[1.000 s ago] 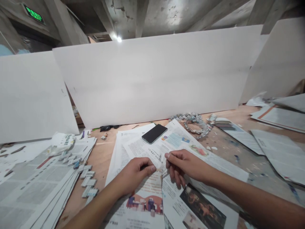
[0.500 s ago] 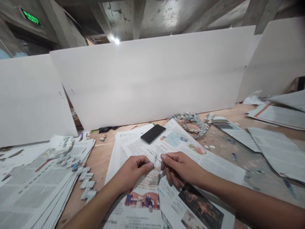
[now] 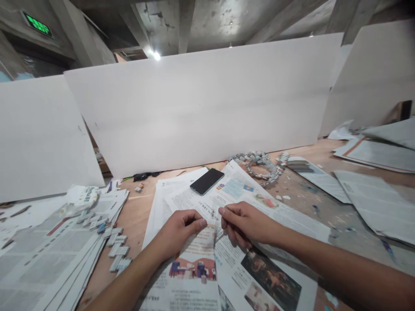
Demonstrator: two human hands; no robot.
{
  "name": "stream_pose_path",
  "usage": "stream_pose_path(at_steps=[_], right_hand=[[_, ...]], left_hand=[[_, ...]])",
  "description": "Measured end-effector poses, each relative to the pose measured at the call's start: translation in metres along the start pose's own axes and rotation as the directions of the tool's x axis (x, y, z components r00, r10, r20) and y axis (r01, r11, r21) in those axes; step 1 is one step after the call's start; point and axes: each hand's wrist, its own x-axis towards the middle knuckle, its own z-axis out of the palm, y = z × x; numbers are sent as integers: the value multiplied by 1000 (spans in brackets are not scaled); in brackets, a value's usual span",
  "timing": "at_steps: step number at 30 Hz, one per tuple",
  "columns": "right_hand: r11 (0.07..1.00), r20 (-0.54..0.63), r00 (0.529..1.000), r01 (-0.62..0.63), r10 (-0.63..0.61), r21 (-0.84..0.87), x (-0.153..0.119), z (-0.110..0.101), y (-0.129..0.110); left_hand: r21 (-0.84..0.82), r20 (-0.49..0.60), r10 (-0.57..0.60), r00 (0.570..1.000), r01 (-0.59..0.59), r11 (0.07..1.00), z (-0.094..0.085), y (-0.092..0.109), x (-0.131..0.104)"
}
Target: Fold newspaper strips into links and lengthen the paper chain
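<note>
My left hand [image 3: 183, 229] is closed in a pinch, thumb against forefinger, at the upper edge of a newspaper sheet [image 3: 194, 248] with orange text and a printed picture. Just to its right, my right hand [image 3: 248, 222] is closed too, its thumb pressed to a curled forefinger; what lies between those fingertips is too small to make out. A narrow gap separates the two hands. Beneath the right hand lies another newspaper page [image 3: 230, 270] with a dark photo. A black phone [image 3: 207, 181] rests on the papers beyond both hands.
A chain of folded paper links [image 3: 118, 250] lies on the left beside stacked newspapers [image 3: 74, 259] and a white plastic packet [image 3: 82, 198]. A coiled folded-paper chain [image 3: 262, 168] sits behind the phone. More papers [image 3: 379, 207] cover the right side. White boards [image 3: 201, 103] stand along the back.
My hands have drawn slightly apart, the left going a little to the left and the right a little up. The view has shifted slightly.
</note>
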Motion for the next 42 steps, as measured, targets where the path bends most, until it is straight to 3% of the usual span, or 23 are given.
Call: stream_pose_path(at_steps=[6,15,26,35,42], right_hand=[[997,45,999,-2,-1,79,2,10,4],[997,65,998,-23,28,-68,-2,1,2],[992,96,995,-50,38,119,1,12,7],[998,162,985,-56,59,-19,-2,1,3],[990,166,983,-97,80,98,0,12,7]], left_hand=[[-39,-36,15,999,-17,999,1,3,2],[77,-50,9,999,-5,997,-2,-1,2],[-70,-121,-15,992,7,998,-2,-1,4],[-3,-125,-37,991,37,999,-3,-4,7],[-15,-167,-10,986,7,1000,-2,-5,7]])
